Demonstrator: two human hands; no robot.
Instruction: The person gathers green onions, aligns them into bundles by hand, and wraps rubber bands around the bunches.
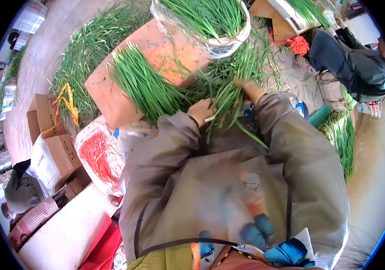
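Note:
My left hand (201,110) is closed around the lower part of some long green chives (226,98) in front of my chest, and a pale stem end sticks out near it. On the other side, my right hand (250,90) is bent round the same loose bunch; its fingertips are partly hidden by the leaves. A few leaves hang down over my smock (219,180). Left of my left hand, a thick pile of chives (145,83) lies on a brown cardboard sheet (107,96), tips fanned out.
A plastic-lined basket of chives (228,45) stands ahead. Loose leaves (89,49) litter the floor at left. Red ties (96,155) lie on a white sack, near cardboard boxes (57,153). At right are bundled chives (340,135) and a seated person's dark clothing (359,65).

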